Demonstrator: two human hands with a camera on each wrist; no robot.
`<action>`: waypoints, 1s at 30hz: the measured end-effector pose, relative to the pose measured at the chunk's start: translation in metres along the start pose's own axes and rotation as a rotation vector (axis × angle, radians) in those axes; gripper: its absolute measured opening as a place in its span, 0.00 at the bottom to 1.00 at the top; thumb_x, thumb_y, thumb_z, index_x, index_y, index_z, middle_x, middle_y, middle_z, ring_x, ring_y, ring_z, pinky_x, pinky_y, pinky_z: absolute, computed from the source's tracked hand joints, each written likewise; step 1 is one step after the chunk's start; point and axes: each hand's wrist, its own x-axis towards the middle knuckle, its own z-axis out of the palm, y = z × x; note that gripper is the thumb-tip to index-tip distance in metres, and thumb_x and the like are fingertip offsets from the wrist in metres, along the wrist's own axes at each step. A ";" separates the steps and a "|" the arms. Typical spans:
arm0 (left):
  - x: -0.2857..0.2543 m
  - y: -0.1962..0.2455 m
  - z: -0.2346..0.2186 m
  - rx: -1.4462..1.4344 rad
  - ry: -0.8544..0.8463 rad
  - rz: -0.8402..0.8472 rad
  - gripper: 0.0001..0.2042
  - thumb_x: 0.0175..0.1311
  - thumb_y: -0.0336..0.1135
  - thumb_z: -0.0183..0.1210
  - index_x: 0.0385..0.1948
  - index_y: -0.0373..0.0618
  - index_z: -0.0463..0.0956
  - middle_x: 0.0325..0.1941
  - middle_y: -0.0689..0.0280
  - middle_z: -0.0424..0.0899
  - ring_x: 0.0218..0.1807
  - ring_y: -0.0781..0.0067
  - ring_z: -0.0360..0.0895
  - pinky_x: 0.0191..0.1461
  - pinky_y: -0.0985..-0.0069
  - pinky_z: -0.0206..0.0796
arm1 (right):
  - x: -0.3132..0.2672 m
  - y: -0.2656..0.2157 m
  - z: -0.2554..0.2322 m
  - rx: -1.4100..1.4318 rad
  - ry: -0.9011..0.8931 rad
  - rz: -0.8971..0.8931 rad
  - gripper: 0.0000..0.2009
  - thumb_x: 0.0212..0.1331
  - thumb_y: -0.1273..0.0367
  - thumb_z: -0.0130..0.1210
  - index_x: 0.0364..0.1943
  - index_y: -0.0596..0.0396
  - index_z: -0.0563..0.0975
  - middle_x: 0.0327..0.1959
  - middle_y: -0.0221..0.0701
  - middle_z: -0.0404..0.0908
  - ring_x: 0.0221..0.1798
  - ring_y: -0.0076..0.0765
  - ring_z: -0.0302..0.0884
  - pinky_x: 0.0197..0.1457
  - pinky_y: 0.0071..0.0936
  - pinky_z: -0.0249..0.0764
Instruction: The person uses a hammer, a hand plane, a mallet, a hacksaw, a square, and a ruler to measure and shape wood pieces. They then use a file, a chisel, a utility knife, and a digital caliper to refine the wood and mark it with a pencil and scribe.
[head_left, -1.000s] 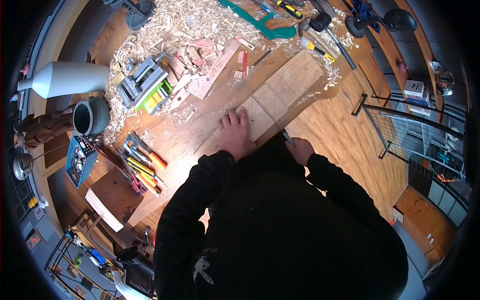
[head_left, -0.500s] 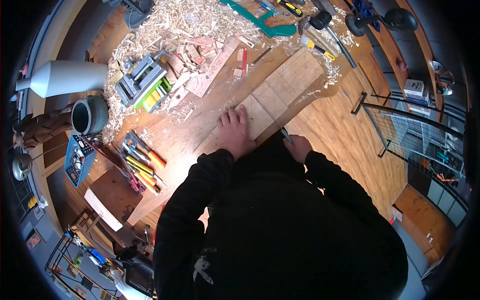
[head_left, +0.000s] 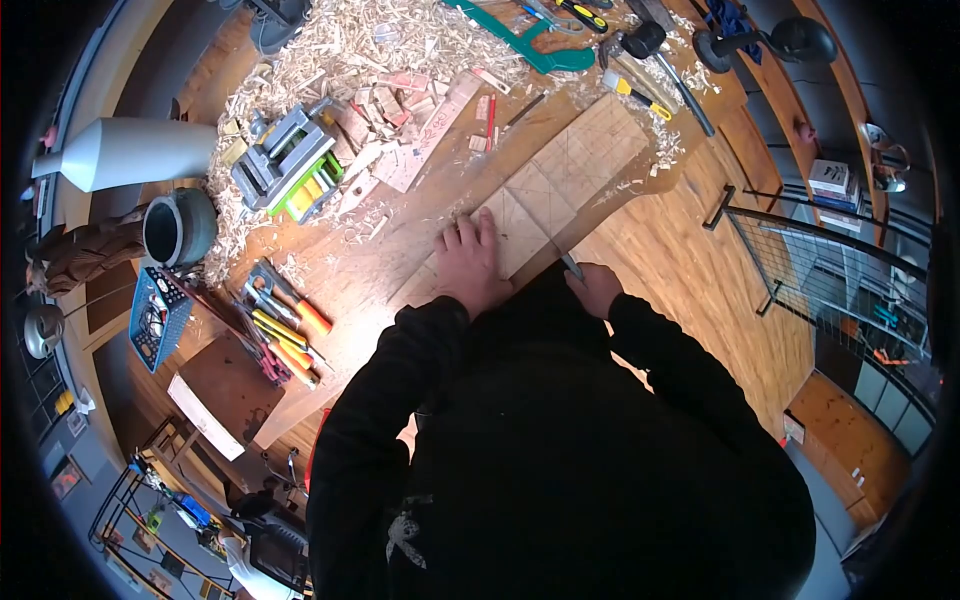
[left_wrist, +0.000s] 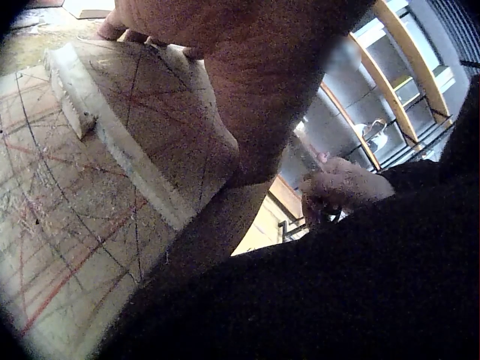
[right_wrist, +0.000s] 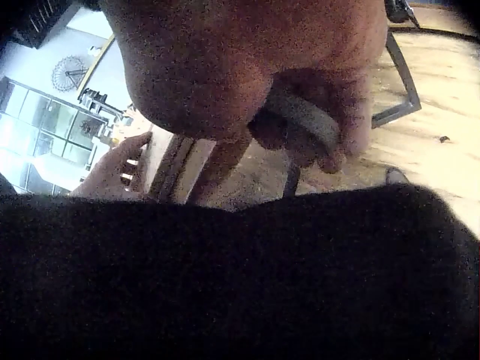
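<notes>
A long pale board (head_left: 590,150), marked with crossing pencil and red lines, lies along the edge of the workbench. My left hand (head_left: 472,265) rests flat on its near part, fingers spread and pointing away from me. In the left wrist view a stepped cut edge (left_wrist: 127,150) crosses the board beside that hand. At the bench edge my right hand (head_left: 597,291) grips a slim grey tool (head_left: 571,264), its tip at the board's side, by the line across it. Curled fingers wrap the tool's flat grey handle (right_wrist: 304,116) in the right wrist view; its kind cannot be told.
Wood shavings (head_left: 350,50) heap at the back, near a grey-green vise (head_left: 290,165) and wood offcuts (head_left: 400,110). A green saw (head_left: 545,50), a mallet (head_left: 643,40) and a yellow-handled brush (head_left: 640,97) lie at the far end. Several handled tools (head_left: 285,335) lie at left.
My right hand has shifted slightly left and up toward the board with the grey tool. The left hand and the board have stayed put.
</notes>
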 end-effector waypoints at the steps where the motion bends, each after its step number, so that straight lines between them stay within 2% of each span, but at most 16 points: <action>1: 0.000 0.000 0.000 -0.003 0.004 -0.004 0.52 0.39 0.50 0.67 0.69 0.37 0.51 0.64 0.43 0.63 0.64 0.41 0.61 0.68 0.50 0.51 | 0.000 0.001 0.001 0.002 0.000 0.000 0.19 0.65 0.56 0.49 0.26 0.58 0.75 0.25 0.49 0.77 0.33 0.61 0.76 0.37 0.47 0.71; 7: 0.001 -0.001 0.000 -0.025 -0.003 -0.002 0.52 0.39 0.50 0.67 0.69 0.36 0.51 0.64 0.43 0.63 0.63 0.41 0.62 0.68 0.50 0.51 | -0.006 0.015 0.005 -0.028 -0.015 0.063 0.18 0.63 0.55 0.50 0.29 0.58 0.77 0.29 0.50 0.80 0.34 0.61 0.77 0.38 0.50 0.72; 9: 0.001 -0.001 0.002 -0.014 0.004 0.000 0.52 0.39 0.50 0.68 0.69 0.36 0.51 0.64 0.43 0.62 0.63 0.41 0.62 0.68 0.50 0.51 | -0.020 0.023 0.004 -0.017 -0.056 0.076 0.19 0.63 0.55 0.50 0.28 0.58 0.77 0.28 0.49 0.80 0.34 0.60 0.77 0.38 0.50 0.71; 11: 0.001 -0.002 0.002 -0.004 0.010 0.001 0.52 0.38 0.50 0.68 0.69 0.36 0.51 0.64 0.42 0.62 0.63 0.40 0.62 0.68 0.50 0.51 | -0.036 0.034 0.009 -0.017 -0.033 0.058 0.19 0.63 0.55 0.50 0.28 0.58 0.77 0.27 0.48 0.79 0.34 0.60 0.77 0.38 0.49 0.71; 15: 0.001 -0.002 0.000 -0.007 -0.007 0.002 0.53 0.38 0.51 0.69 0.69 0.36 0.51 0.64 0.42 0.62 0.63 0.40 0.62 0.68 0.49 0.50 | -0.057 0.047 0.017 -0.059 0.000 0.137 0.17 0.63 0.56 0.51 0.28 0.58 0.77 0.27 0.49 0.79 0.35 0.59 0.77 0.39 0.49 0.71; 18: 0.001 -0.002 0.000 -0.017 0.003 0.010 0.53 0.37 0.51 0.70 0.69 0.36 0.52 0.64 0.42 0.62 0.63 0.39 0.61 0.69 0.48 0.50 | -0.056 0.042 0.011 -0.009 0.008 0.138 0.17 0.63 0.56 0.52 0.28 0.57 0.77 0.28 0.49 0.79 0.36 0.60 0.77 0.40 0.49 0.72; 20: 0.000 -0.002 0.001 -0.021 0.010 0.013 0.54 0.37 0.51 0.70 0.69 0.36 0.52 0.64 0.42 0.62 0.64 0.39 0.61 0.69 0.48 0.50 | -0.041 0.029 0.005 -0.029 -0.039 0.102 0.18 0.62 0.55 0.51 0.30 0.57 0.78 0.29 0.50 0.80 0.36 0.60 0.77 0.41 0.49 0.72; 24: 0.000 -0.002 0.002 -0.014 0.016 0.010 0.54 0.37 0.52 0.70 0.69 0.36 0.52 0.64 0.43 0.62 0.64 0.40 0.61 0.69 0.48 0.50 | -0.021 0.007 -0.001 -0.018 -0.094 0.141 0.18 0.62 0.55 0.49 0.30 0.56 0.78 0.30 0.51 0.80 0.37 0.61 0.78 0.40 0.49 0.72; 30: 0.000 -0.002 -0.002 0.012 -0.014 -0.002 0.53 0.38 0.52 0.69 0.69 0.37 0.52 0.64 0.43 0.62 0.64 0.40 0.61 0.69 0.49 0.50 | -0.049 0.029 0.003 -0.056 -0.034 0.201 0.18 0.62 0.55 0.50 0.30 0.56 0.79 0.29 0.50 0.80 0.36 0.60 0.78 0.41 0.49 0.72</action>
